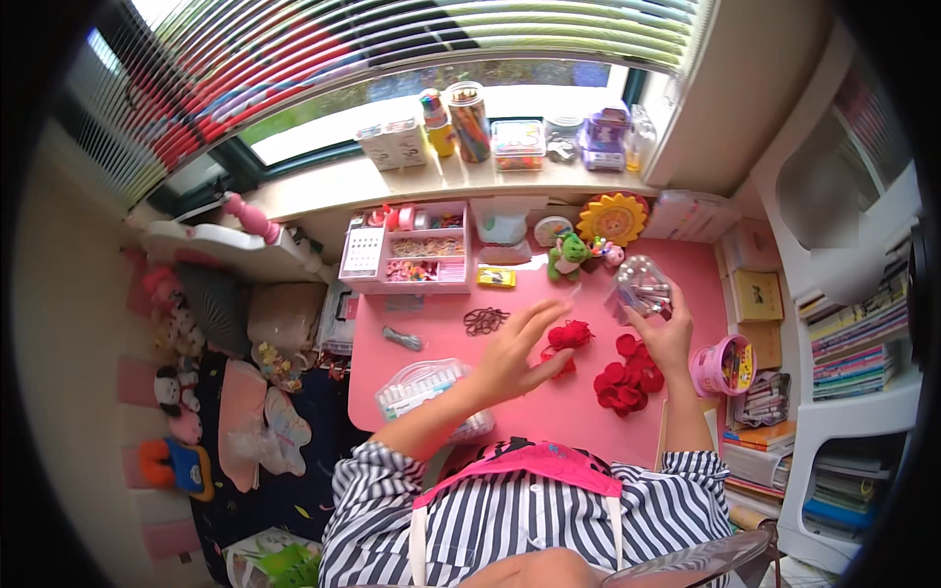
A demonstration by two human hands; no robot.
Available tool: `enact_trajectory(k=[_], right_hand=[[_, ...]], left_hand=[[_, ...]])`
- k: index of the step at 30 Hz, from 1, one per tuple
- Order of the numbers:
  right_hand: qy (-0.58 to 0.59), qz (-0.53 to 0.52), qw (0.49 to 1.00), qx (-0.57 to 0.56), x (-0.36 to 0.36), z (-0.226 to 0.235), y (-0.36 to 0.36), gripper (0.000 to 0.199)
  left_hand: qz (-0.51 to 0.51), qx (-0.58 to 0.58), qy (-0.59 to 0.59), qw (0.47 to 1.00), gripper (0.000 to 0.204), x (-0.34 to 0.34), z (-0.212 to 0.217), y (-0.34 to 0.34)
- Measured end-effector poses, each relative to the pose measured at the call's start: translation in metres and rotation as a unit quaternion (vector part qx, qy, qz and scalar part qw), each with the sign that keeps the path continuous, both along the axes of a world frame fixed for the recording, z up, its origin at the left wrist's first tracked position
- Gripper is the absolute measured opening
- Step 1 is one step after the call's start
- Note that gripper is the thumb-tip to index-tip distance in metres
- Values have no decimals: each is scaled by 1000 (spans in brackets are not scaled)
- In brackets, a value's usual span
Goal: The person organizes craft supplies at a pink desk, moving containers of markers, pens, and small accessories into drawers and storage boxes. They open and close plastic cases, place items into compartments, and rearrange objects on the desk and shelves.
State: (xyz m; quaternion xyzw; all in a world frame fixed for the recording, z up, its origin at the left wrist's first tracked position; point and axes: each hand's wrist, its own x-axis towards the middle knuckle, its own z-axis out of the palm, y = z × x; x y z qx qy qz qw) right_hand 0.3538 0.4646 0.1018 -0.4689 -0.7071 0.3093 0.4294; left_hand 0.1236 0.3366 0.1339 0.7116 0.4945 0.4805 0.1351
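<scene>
My right hand (668, 333) grips a clear plastic box (644, 291) that holds small pale and dark pieces, too small to name. My left hand (520, 345) is over the pink tabletop (461, 353), fingers apart and nothing in them. Just beyond its fingertips lies a bundle of bright red yarn (570, 335). Dark red petal-like pieces (627, 377) form a cluster below the clear box. A white, see-through case of markers (421, 392) lies partly under my left forearm. Left of my hand are a coil of brown cord (485, 320) and a small grey bundle (402, 338).
A pink divided organizer (407, 279) stands at the back left, near a small yellow packet (496, 277). Behind the clear box are a green plush toy (568, 257) and an orange sunflower-shaped item (614, 218). A pink bucket (722, 367) and bookshelves (863, 367) border the right side.
</scene>
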Motion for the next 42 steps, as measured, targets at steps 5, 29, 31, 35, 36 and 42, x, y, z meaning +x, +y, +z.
enact_trajectory(k=[5,29,31,35,36,42], right_hand=[[39,181,983,-15,-95,35,-12,60],[-42,335,929,-150,-158,-33,31,38],[-47,331,925,-179,-144,-43,29,38],[-46,302,913,-271,-125,-57,21,36],[-45,295,912,-282,-121,-61,21,36],[-37,273,901,-336,-126,-76,21,34]], left_hand=[[164,-37,-93,981,112,8,-84,45],[580,22,-113,806,98,-318,-79,155],[612,25,-149,776,99,-362,-84,170],[649,46,-178,739,101,-420,-102,199],[640,44,-180,745,101,-426,-110,212],[584,36,-157,795,100,-430,-128,243]])
